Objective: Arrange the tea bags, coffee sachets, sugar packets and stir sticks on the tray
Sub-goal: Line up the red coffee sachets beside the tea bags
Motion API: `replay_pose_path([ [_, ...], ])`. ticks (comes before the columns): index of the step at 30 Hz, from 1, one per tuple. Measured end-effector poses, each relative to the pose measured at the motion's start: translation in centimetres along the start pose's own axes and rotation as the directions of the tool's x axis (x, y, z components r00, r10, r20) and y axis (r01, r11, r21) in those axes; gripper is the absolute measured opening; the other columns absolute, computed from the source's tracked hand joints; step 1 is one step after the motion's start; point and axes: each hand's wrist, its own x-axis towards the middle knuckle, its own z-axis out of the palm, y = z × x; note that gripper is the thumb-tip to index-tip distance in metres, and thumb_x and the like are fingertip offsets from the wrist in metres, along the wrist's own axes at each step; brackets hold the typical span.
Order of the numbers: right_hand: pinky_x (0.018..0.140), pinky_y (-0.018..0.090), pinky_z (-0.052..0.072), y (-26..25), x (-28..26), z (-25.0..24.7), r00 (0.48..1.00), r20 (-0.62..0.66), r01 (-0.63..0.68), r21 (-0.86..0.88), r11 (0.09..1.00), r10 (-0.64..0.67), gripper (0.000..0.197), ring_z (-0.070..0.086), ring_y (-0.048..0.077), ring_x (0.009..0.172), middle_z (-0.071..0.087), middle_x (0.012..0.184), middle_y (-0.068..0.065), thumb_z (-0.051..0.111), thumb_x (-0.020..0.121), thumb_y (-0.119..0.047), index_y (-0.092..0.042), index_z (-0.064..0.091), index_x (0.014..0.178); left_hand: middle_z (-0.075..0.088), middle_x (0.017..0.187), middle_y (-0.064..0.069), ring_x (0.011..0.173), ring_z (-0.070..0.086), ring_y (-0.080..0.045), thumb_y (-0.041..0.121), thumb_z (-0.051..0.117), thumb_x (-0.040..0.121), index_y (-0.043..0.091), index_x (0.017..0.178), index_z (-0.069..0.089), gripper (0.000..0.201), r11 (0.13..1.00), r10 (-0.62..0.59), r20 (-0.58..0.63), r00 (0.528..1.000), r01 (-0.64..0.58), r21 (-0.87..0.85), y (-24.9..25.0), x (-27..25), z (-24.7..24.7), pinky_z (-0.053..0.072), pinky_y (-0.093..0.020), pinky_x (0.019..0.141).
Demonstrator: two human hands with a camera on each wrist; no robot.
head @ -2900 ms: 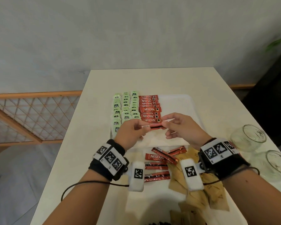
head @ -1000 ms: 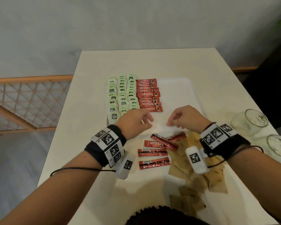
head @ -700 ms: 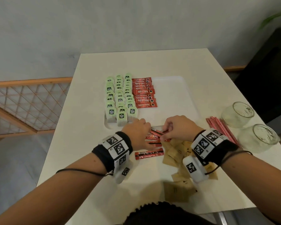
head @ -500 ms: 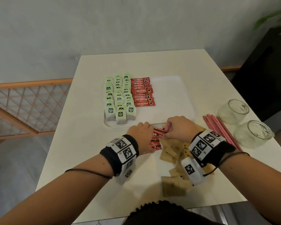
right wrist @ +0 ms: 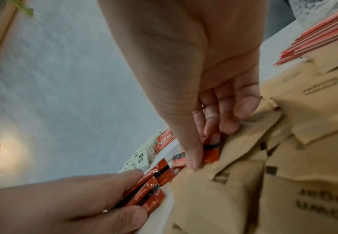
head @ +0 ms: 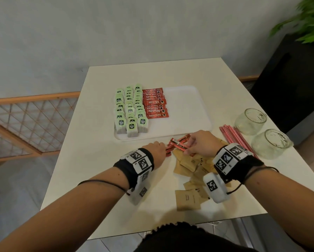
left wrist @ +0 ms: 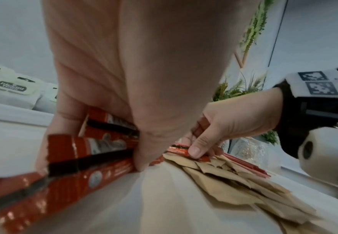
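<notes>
A white tray [head: 189, 110] holds rows of green tea bags [head: 130, 110] and a column of red coffee sachets [head: 155, 104]. In front of the tray lie loose red coffee sachets [head: 178, 143] beside a heap of brown sugar packets [head: 187, 166]. My left hand [head: 157, 149] grips several of the loose sachets [left wrist: 88, 156] between thumb and fingers. My right hand [head: 198, 142] pinches the other end of a red sachet [right wrist: 211, 154] at the edge of the sugar packets [right wrist: 284, 174]. Red stir sticks [head: 232, 135] lie to the right.
Two empty glass jars [head: 250, 120] [head: 270, 143] stand at the table's right edge beyond the stir sticks. The right half of the tray is bare. A wooden lattice rail [head: 34, 120] is left of the table, a plant [head: 308, 20] at the far right.
Both hands left the tray after laying a sachet in the red column and came down to the loose sachets in front of it. They now hold those sachets.
</notes>
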Motion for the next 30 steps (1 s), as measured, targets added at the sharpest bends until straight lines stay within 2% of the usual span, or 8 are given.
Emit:
replay_pose_path([
  [4,0.072,0.026,0.051,0.9,-0.4,-0.3,0.999,-0.047,0.004,0.061,0.998,-0.001,0.018,0.063,0.013,0.076,0.064,0.076,-0.008,0.084,0.074,-0.027,-0.019,0.067,0.077,0.058,0.123,-0.019,0.108,0.061,-0.037,0.018,0.036,0.104,-0.002,0.130,0.040,0.034,0.939,-0.069,-0.018,0.997,0.059,-0.339,-1.0,0.0,-0.9,0.046,-0.037,0.080],
  [7,0.068,0.032,0.055,1.2,-0.7,-0.4,0.999,-0.043,-0.011,0.250,0.968,0.022,0.018,0.064,0.016,0.065,0.069,0.073,0.001,0.083,0.076,-0.022,-0.015,0.066,0.079,0.062,0.104,-0.019,0.100,0.063,-0.041,0.025,0.034,0.105,-0.002,0.117,0.041,0.030,0.776,-0.119,-0.072,0.990,0.048,-0.629,-2.1,0.5,-0.6,0.053,-0.045,0.087],
  [10,0.063,0.028,0.054,0.4,-0.9,-0.3,0.999,-0.034,0.041,0.470,0.882,-0.028,0.018,0.062,0.015,0.062,0.072,0.082,0.009,0.079,0.079,-0.017,-0.009,0.065,0.086,0.049,0.077,-0.004,0.075,0.058,-0.027,0.037,0.039,0.103,0.004,0.101,0.037,0.033,0.597,-0.160,-0.150,0.976,-0.025,-0.802,-1.8,0.7,-0.2,0.056,-0.051,0.078],
  [14,0.059,0.023,0.054,-1.4,-0.9,0.0,0.992,-0.059,0.125,0.533,0.837,-0.111,0.020,0.062,0.015,0.062,0.068,0.077,0.009,0.079,0.079,-0.015,-0.006,0.065,0.089,0.043,0.061,0.007,0.045,0.048,-0.004,0.050,0.059,0.091,0.003,0.102,0.060,0.048,0.362,-0.198,-0.230,0.953,-0.147,-0.920,-0.2,0.5,-0.7,0.058,-0.035,0.059],
  [17,0.057,0.024,0.054,-2.0,-0.4,0.3,0.985,-0.070,0.170,0.532,0.830,-0.157,0.019,0.061,0.014,0.058,0.062,0.069,0.008,0.079,0.079,-0.013,-0.007,0.062,0.085,0.042,0.059,0.007,0.043,0.041,-0.004,0.038,0.066,0.091,0.016,0.083,0.062,0.024,0.205,-0.200,-0.191,0.961,-0.149,-0.967,0.2,0.4,-1.0,0.046,-0.023,0.049],
  [20,0.055,0.024,0.053,-1.9,0.1,0.6,0.981,-0.056,0.186,0.527,0.829,-0.185,0.021,0.061,0.011,0.055,0.060,0.066,0.008,0.079,0.078,-0.011,-0.006,0.060,0.084,0.038,0.056,0.006,0.044,0.035,-0.007,0.031,0.067,0.090,0.019,0.072,0.054,0.025,0.065,-0.193,-0.154,0.969,-0.144,-0.987,0.3,0.5,-1.1,0.037,-0.019,0.042],
  [25,0.060,0.023,0.054,-1.8,0.8,0.3,0.965,0.007,0.231,0.441,0.867,-0.261,0.016,0.063,0.011,0.061,0.067,0.077,0.007,0.077,0.081,-0.021,-0.011,0.067,0.090,0.052,0.065,0.000,0.054,0.047,-0.014,0.031,0.060,0.093,0.017,0.078,0.056,0.020,0.099,-0.234,-0.140,0.962,-0.120,-0.988,-0.2,0.8,-1.1,0.039,-0.023,0.048],
  [30,0.079,0.026,0.050,0.3,2.8,-1.0,0.952,0.046,0.307,-0.089,0.947,-0.304,0.022,0.059,0.009,0.083,0.061,0.094,-0.008,0.066,0.090,-0.022,-0.028,0.068,0.111,0.060,0.079,-0.004,0.059,0.050,-0.017,0.024,0.043,0.098,0.015,0.090,0.049,0.013,0.074,-0.297,-0.068,0.953,-0.048,-0.996,-1.2,0.8,-1.4,0.042,-0.021,0.046],
])
